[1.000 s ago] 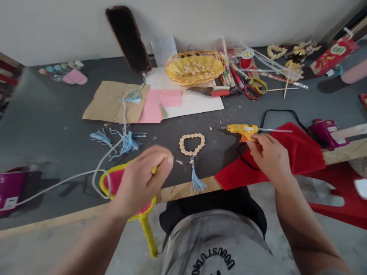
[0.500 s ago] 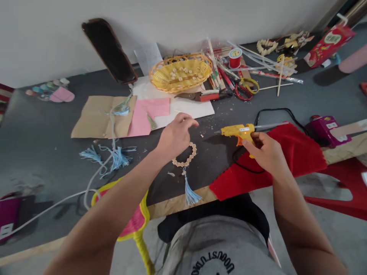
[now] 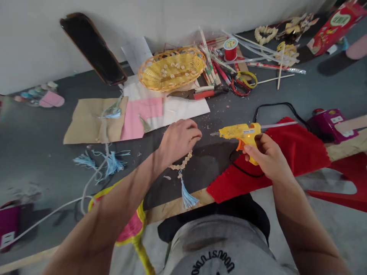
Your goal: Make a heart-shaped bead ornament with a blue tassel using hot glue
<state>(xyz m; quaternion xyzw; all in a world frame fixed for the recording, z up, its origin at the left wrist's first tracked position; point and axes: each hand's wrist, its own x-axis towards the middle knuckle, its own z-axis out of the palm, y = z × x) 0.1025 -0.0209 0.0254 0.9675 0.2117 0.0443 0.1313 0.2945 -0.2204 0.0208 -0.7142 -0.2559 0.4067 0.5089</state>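
Observation:
My right hand (image 3: 269,154) grips the yellow hot glue gun (image 3: 239,131), its nozzle pointing left and a clear glue stick (image 3: 278,125) coming out of its back. A small orange light glows on its side. My left hand (image 3: 182,139) hovers left of the nozzle, its fingers curled together; anything between the fingertips is too small or hidden to make out. Below it lies a ring of pale beads (image 3: 180,166), its upper part hidden by the hand. From the ring a light blue tassel (image 3: 187,196) hangs toward the table's front edge.
At the back stands a yellow wicker basket (image 3: 172,82) with small pale pieces in it. Red-handled pliers (image 3: 203,94), scissors (image 3: 243,84) and a red thread spool (image 3: 231,49) lie nearby. Red cloth (image 3: 301,152) covers the front right; blue tassels (image 3: 114,162) lie left.
My left fingers have drawn closer together, and the hand now covers more of the bead ring. My right hand still holds the glue gun, nearly unchanged. The view has shifted slightly.

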